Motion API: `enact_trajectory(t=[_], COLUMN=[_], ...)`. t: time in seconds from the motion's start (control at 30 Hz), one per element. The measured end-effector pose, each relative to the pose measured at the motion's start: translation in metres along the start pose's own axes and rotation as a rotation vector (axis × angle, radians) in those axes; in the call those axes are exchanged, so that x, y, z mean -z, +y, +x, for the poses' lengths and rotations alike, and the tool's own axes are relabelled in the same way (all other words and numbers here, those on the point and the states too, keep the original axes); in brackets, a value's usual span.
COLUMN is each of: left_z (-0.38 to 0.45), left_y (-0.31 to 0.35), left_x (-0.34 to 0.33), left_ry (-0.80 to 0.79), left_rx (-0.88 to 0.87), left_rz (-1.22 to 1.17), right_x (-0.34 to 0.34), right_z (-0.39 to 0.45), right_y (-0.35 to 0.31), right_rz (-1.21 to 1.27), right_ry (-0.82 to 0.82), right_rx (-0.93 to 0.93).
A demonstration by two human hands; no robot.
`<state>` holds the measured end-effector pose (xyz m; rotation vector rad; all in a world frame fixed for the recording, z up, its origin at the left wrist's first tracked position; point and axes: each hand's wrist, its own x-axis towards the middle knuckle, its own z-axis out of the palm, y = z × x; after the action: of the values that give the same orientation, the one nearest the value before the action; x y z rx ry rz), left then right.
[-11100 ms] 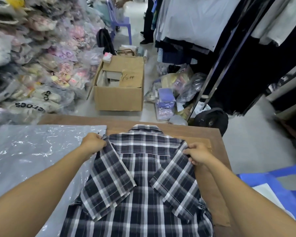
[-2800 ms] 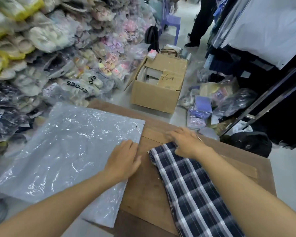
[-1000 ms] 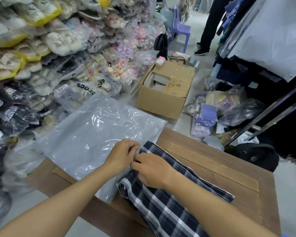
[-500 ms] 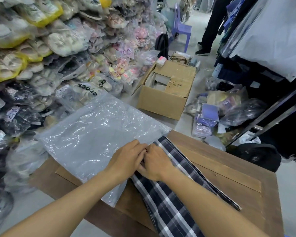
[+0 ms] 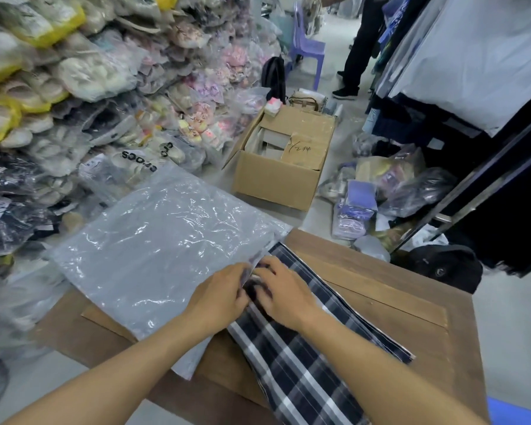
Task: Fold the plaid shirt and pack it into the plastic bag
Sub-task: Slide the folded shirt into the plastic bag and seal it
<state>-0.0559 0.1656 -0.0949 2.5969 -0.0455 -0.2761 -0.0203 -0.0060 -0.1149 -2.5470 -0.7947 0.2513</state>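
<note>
The folded plaid shirt (image 5: 292, 363), dark blue and white, lies as a long strip on the wooden table (image 5: 411, 326). A large clear plastic bag (image 5: 154, 253) lies flat to its left, hanging over the table's far-left edge. My left hand (image 5: 219, 297) pinches the bag's open edge right at the shirt's far end. My right hand (image 5: 284, 289) presses on the shirt's far end, fingers at the bag's mouth. The shirt's tip sits just under the lifted plastic edge.
Shelves of bagged shoes (image 5: 74, 102) fill the left. On the floor beyond the table are a cardboard box (image 5: 279, 167) and loose bags (image 5: 390, 191). A clothes rack (image 5: 472, 87) stands at right, a black backpack (image 5: 445, 268) beneath it. A person's legs (image 5: 356, 56) stand far back.
Both hands and the shirt's far end have shifted slightly forward to the bag's edge. My left hand has lifted the plastic edge over the shirt's tip.
</note>
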Motion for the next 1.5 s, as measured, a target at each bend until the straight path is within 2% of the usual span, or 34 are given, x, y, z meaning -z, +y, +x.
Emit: enact_trajectory(t=[0.1, 0.2, 0.27, 0.37, 0.5, 0.6, 0.8, 0.97, 1.07, 1.13, 1.27, 1.33, 1.4, 1.43, 1.5], left_z=[0.000, 0.003, 0.005, 0.006, 0.003, -0.001, -0.009, -0.016, -0.017, -0.019, -0.023, -0.025, -0.026, -0.025, -0.022], left_y=[0.002, 0.006, 0.010, 0.016, 0.016, 0.016, 0.015, 0.016, 0.015, 0.009, -0.007, -0.009, -0.009, -0.010, -0.010], left_x=[-0.009, -0.018, -0.019, -0.020, -0.021, -0.024, -0.022, -0.021, -0.019, -0.016, -0.013, -0.015, -0.017, -0.019, -0.020], left_ry=[-0.069, -0.082, -0.074, -0.090, -0.061, -0.040, -0.014, 0.037, 0.034, 0.041, 0.015, -0.004, -0.007, -0.009, -0.014], left_rx=[-0.037, -0.040, -0.027, -0.025, 0.008, -0.019, -0.097, -0.106, -0.100, -0.081, -0.102, -0.111, -0.119, -0.119, -0.120], left_rz=[0.149, 0.196, 0.203, 0.230, 0.178, 0.176, 0.104, -0.030, 0.003, 0.065, 0.302, 0.386, 0.443, 0.445, 0.418], right_x=[0.015, 0.036, 0.043, 0.048, 0.050, 0.047, 0.048, 0.049, 0.043, 0.044, 0.058, 0.064, 0.065, 0.062, 0.054], right_z=[-0.030, -0.058, -0.075, -0.105, -0.141, -0.149, -0.118, -0.058, -0.038, -0.042, -0.076, -0.094, -0.106, -0.111, -0.116], right_y=[0.019, 0.039, 0.056, 0.080, 0.093, 0.098, 0.081, 0.049, 0.038, 0.042, 0.061, 0.061, 0.051, 0.048, 0.043], right_rz=[-0.058, -0.141, -0.151, 0.066, 0.252, 0.343, 0.398, 0.324, 0.232, 0.206, 0.175, 0.386, 0.670, 0.769, 0.907], right_ry=[0.130, 0.162, 0.116, -0.036, -0.138, -0.170, -0.139, -0.148, -0.197, -0.163, 0.022, 0.025, -0.051, -0.056, 0.035], right_rx=[-0.145, -0.377, -0.552, -0.743, -0.751, -0.673, -0.598, -0.543, -0.533, -0.594, -0.836, -0.986, -1.092, -1.106, -1.095])
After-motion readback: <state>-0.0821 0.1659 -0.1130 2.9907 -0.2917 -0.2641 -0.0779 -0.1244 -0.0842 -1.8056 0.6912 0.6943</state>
